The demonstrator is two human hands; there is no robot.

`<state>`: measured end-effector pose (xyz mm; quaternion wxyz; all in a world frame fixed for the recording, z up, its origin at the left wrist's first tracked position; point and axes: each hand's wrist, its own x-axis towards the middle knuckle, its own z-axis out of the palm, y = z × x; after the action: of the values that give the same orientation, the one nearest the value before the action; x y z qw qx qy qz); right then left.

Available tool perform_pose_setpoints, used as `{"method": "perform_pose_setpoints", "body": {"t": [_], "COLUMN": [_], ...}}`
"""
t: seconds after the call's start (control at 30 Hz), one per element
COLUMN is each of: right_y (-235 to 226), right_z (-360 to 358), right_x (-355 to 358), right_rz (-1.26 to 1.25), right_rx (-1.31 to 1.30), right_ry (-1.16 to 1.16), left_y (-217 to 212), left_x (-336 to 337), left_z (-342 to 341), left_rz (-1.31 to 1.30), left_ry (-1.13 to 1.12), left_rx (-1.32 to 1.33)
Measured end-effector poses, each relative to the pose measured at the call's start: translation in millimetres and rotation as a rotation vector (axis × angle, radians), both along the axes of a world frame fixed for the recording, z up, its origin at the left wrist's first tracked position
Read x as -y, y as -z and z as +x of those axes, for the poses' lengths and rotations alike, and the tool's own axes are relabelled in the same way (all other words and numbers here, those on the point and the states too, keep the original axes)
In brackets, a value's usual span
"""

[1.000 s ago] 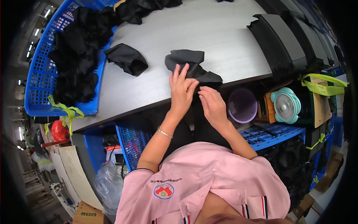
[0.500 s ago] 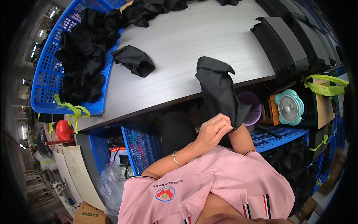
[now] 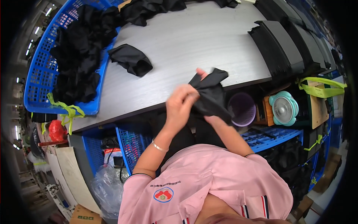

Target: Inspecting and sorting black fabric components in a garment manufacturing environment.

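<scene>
Cloth (image 3: 212, 95), black, fingers of left hand (image 3: 181, 102) closed on it by desk (image 3: 179, 48); right hand (image 3: 212, 119) mostly covered, cannot tell its grip.

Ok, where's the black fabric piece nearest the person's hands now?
In the head view, that black fabric piece is above and right of centre, by the near edge of the grey table, between the left hand and the round purple plastic basket.

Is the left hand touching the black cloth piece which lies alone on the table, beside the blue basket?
Apart. The head view shows a wide bare stretch of grey tabletop between the left hand and that black cloth piece.
</scene>
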<state>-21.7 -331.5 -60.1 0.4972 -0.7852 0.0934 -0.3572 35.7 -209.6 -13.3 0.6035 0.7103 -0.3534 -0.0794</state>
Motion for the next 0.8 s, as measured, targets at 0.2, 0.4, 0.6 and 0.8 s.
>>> {"method": "perform_pose_setpoints", "body": {"t": [0.2,0.4,0.6,0.8], "right_y": [1.9,17.0,-21.0,-14.9], "right_z": [-71.0,-97.5,-47.5,-38.8], "right_x": [-54.6,-25.1,-20.6,4.1], "right_rz": [0.204,0.793,0.118,0.326], "right_rx": [-0.115,-0.248,-0.072,-0.189], "right_ry": [-0.712,-0.467,-0.021,0.070], "left_y": [42.2,26.9,-3.1,-9.0], "left_x": [-12.3,-24.2,-15.2,-29.8], "left_z": [117.3,85.3,0.0,-7.5], "left_rz": [-0.361,-0.369,-0.047,-0.142], "left_ry": [-0.470,-0.402,-0.143,-0.202], "left_rx": [-0.309,-0.446,-0.098,-0.112]}}
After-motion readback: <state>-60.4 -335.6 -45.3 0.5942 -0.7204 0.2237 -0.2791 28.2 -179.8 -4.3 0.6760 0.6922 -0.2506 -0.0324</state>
